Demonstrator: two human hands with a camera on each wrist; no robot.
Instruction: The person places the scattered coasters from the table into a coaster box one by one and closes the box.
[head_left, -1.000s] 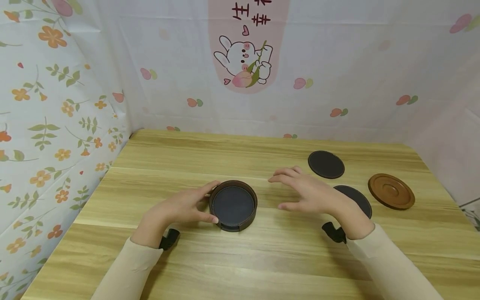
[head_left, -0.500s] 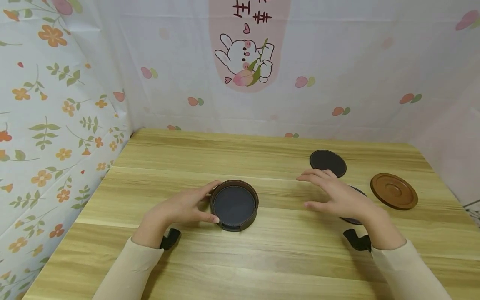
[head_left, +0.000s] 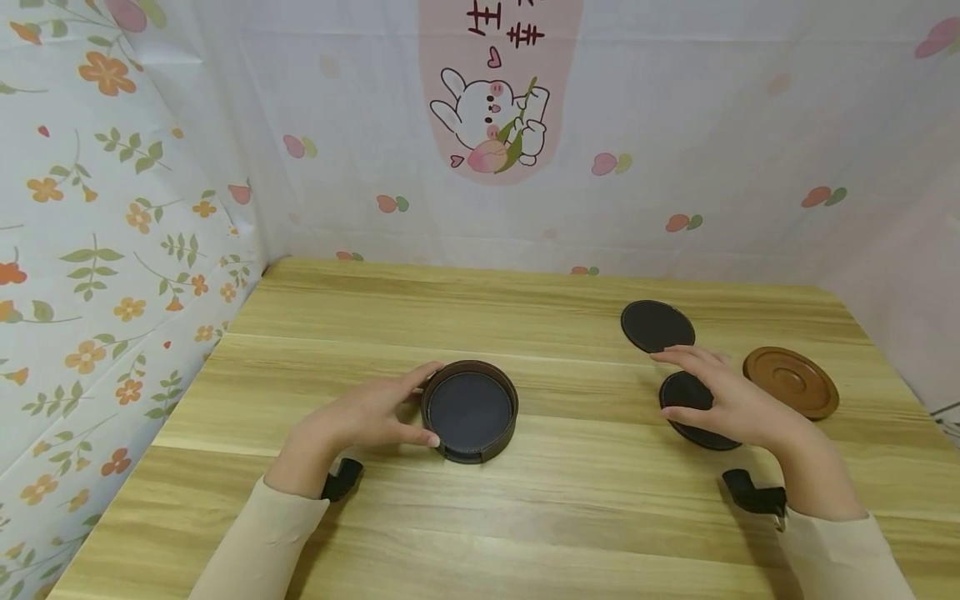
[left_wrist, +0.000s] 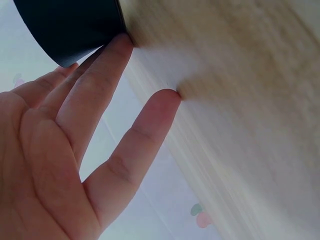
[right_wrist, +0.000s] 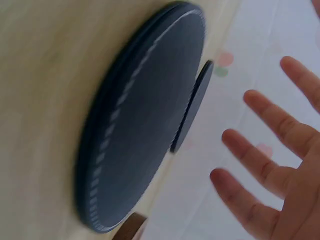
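In the head view, my left hand [head_left: 367,412] holds the left side of a round dark coaster holder [head_left: 504,433], thumb at its front and fingers behind. A black coaster [head_left: 467,412] lies inside it. In the left wrist view, fingertips touch the holder's wall [left_wrist: 75,30] and the table; the thumb is hidden. My right hand [head_left: 742,400] hovers with spread fingers over a black round coaster [head_left: 697,429] with a stitched rim, partly covering it. The right wrist view has that coaster [right_wrist: 145,120] apart from the fingers, its edge seemingly layered.
Another black coaster [head_left: 656,325] lies farther back, just beyond the right fingertips. A brown wooden round coaster [head_left: 787,379] lies to the right, partly behind the right hand. The wooden table [head_left: 525,517] meets a printed cloth [head_left: 337,100] at the back and left.
My right hand has moved right, away from the coaster holder to above the nearer black coaster, which now shows between thumb and fingers. My left hand has stayed at the holder.
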